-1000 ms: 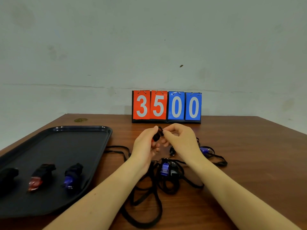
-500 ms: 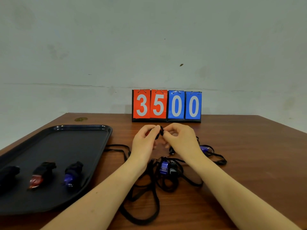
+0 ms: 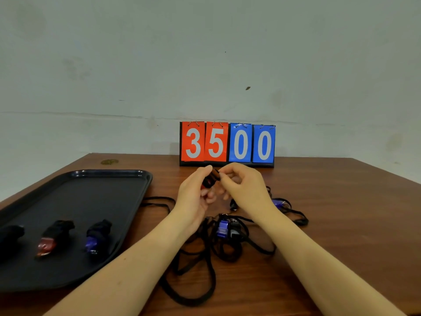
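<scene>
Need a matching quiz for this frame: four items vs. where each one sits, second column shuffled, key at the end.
1. scoreboard
2. wound blue whistle
3. unwound blue whistle
4. lifted red whistle

A. pinched between left hand and right hand
B. on the black tray
C. far end of the table, by the wall
D. on the table among loose black cords

Pairs: 1-C, 2-B, 3-D, 4-A
</scene>
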